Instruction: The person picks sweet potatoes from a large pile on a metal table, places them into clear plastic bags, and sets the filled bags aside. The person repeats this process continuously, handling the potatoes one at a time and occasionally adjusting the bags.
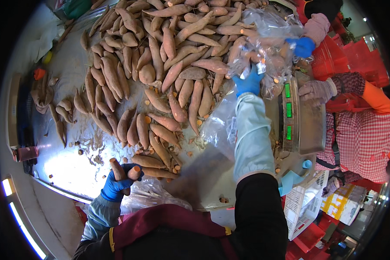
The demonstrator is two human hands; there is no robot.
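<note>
My left hand [115, 187], in a blue glove, holds two sweet potatoes [118, 169] with cut orange ends, near the table's front edge. My right hand [249, 80], also blue-gloved, reaches far forward and touches a clear plastic bag [269, 61] that holds sweet potatoes; its fingers are partly hidden by the plastic, so the exact grip is unclear. Another clear bag [219, 122] lies flat beside my right sleeve. A large heap of sweet potatoes [169, 42] covers the back of the metal table [208, 175], with more laid in rows towards me.
A scale [289, 113] with green displays stands to the right; a co-worker's gloved hand [317, 91] is beside it. Another person's blue-gloved hand [300, 47] is at the bag. White basket [304, 208] and red crates [360, 58] are at right. A crumpled plastic bag [152, 195] lies before me.
</note>
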